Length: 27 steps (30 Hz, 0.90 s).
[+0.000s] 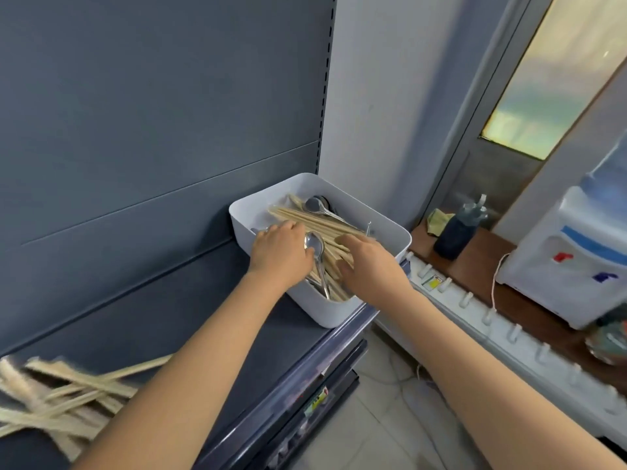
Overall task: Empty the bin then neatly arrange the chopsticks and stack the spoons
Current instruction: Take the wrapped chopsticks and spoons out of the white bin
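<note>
Partly emptied: your right hand [368, 266] grips chopsticks [305, 220] in the bin [325, 315], your left hand [278, 251] touches a spoon [315, 246] beside it, grip unclear, while a loose pile [51, 395] near your left elbow lies unsorted, spoons unstacked.

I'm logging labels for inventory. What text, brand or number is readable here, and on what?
Nothing can be read.
Yellow-and-white sticker on the white pegged rail: too small to read.
Colourful tag on the dark shelf edge: blurred.
</note>
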Tool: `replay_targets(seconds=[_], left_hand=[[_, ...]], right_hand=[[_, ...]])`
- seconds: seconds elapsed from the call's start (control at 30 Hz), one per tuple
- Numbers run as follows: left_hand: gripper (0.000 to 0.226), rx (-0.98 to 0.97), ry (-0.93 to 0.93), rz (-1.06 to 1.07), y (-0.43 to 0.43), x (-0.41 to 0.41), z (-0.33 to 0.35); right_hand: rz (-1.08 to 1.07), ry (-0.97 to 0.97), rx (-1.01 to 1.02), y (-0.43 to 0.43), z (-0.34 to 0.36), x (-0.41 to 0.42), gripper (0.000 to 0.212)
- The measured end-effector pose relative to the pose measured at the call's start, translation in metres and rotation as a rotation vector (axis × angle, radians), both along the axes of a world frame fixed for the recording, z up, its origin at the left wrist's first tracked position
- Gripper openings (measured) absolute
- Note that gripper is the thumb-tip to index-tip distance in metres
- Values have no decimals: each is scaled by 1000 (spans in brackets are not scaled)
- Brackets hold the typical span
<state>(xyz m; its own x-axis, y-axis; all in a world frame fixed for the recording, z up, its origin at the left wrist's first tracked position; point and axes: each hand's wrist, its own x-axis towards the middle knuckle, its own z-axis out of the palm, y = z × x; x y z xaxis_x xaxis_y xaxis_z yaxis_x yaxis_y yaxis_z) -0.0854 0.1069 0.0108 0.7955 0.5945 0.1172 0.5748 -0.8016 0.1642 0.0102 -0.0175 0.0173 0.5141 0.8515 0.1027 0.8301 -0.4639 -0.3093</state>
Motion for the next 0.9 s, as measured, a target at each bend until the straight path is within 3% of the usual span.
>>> replay_targets(seconds=[0.17,0.27,0.37,0.43,0.5,0.67,0.8,0.9], left_hand=[[49,-386,27,245,48,60,-20],[61,-523,-39,420,75,82,-35],[53,-653,-182,614,93,92,-43],[35,-754,-319,688,101,96,-47],[21,-800,-436,718,108,101,-52],[44,-858,-596,853,101,105,-55],[52,-897,-767,920,86,106,-57],[25,-829,-872,913,65,114,-50]], right_hand=[[70,28,-125,56,-5,67,42],[125,49,-210,92,-18,97,45],[214,66,-264,118,-34,117,42],[273,72,-246,131,-44,125,43],[330,79,-242,144,-49,134,39],[513,181,-367,158,-50,149,25],[639,380,-415,157,-49,160,23],[697,510,-358,156,-47,173,20]])
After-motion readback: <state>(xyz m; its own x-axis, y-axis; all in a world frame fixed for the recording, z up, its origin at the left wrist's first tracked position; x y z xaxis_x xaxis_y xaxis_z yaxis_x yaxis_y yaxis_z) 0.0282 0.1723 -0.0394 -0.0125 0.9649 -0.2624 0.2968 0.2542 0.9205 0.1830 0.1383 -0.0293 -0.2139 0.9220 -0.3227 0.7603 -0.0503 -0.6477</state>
